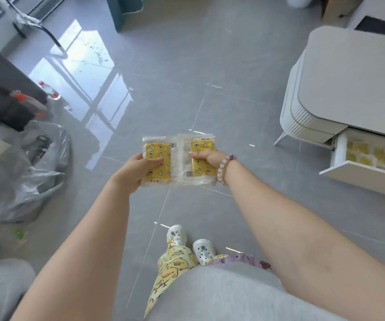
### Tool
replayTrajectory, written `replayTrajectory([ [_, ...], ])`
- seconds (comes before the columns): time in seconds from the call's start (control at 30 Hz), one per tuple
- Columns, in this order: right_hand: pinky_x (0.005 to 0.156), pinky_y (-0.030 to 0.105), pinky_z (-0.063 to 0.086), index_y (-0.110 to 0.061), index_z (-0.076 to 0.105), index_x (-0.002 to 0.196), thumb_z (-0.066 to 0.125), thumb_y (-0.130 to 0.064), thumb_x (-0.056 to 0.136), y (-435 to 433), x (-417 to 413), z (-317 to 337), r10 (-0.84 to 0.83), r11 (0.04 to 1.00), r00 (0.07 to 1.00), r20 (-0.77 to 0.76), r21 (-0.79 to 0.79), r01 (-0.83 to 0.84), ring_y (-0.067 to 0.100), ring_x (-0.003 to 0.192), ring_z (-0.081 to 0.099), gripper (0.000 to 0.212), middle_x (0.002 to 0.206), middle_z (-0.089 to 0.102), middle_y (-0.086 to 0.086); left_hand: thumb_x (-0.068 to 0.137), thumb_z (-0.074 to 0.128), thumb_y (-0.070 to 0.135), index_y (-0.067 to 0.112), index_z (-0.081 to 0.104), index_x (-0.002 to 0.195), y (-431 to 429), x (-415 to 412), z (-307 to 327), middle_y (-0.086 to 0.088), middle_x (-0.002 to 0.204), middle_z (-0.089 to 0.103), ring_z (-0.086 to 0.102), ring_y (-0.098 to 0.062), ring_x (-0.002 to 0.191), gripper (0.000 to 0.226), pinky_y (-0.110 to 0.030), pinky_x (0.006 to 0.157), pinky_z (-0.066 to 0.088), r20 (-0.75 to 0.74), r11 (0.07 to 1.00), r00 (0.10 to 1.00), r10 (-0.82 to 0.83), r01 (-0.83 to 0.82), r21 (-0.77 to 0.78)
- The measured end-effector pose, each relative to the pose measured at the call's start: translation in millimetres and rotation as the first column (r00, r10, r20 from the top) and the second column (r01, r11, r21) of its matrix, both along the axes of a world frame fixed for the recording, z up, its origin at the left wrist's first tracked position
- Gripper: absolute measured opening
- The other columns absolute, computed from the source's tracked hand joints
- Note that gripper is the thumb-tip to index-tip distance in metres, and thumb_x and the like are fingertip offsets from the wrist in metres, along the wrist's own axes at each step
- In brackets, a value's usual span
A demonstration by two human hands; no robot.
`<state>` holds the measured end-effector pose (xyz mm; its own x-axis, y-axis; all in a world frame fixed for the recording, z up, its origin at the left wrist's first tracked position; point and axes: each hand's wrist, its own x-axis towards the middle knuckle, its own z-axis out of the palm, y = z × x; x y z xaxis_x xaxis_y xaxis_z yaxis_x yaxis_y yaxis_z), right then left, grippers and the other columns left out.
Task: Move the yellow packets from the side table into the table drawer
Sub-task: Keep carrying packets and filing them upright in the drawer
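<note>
left hand [137, 172] grips one flat yellow plastic packet [158, 150], right hand [207, 158] pinches a second yellow packet [202, 169]. open white drawer [360, 179] at three o'clock.

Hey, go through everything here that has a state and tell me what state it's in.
Left hand, grips the left yellow packet.
Right hand, grips the right yellow packet.
Drawer, pulled open, other packets inside.
Plastic bag, slumped on the floor.
</note>
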<state>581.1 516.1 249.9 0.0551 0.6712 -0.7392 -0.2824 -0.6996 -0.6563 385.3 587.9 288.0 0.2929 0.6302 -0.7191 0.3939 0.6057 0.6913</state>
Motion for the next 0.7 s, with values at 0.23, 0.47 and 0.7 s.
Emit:
replayTrajectory([
  [0.23,0.112,0.041,0.032,-0.017,0.056,0.131,0.066,-0.045,0.08,-21,77,-28,-0.204,0.974,0.971,0.127,-0.069,0.214,0.023,0.131,0.044,0.059,0.141,0.049,0.004,0.089,0.063,0.012,0.008,0.058,0.117,39,109,-18,-0.011,0.109,0.067,0.065,-0.029,0.096,0.029,-0.041,0.083,0.052,-0.004,0.956,0.957,-0.29,0.289,-0.051],
  [0.47,0.086,0.036,0.045,-0.02,0.054,0.133,0.07,-0.053,0.073,-37,136,-25,-0.487,0.847,0.861,0.145,-0.161,0.507,0.022,0.128,0.047,0.07,0.14,0.05,0.0,0.09,0.061,0.01,0.006,0.058,0.119,64,214,-28,-0.011,0.112,0.066,0.064,-0.029,0.099,0.029,-0.041,0.085,0.051,-0.014,0.8,0.802,-0.597,0.595,-0.074],
  [0.7,0.107,0.04,0.038,-0.02,0.066,0.113,0.07,-0.041,0.079,-75,174,-25,-0.733,0.65,0.663,0.151,-0.13,0.749,0.021,0.119,0.056,0.039,0.122,0.064,0.001,0.089,0.062,0.01,0.009,0.061,0.113,51,309,-36,-0.009,0.11,0.068,0.067,-0.025,0.091,0.024,-0.036,0.079,0.054,0.011,0.582,0.585,-0.811,0.809,-0.08],
])
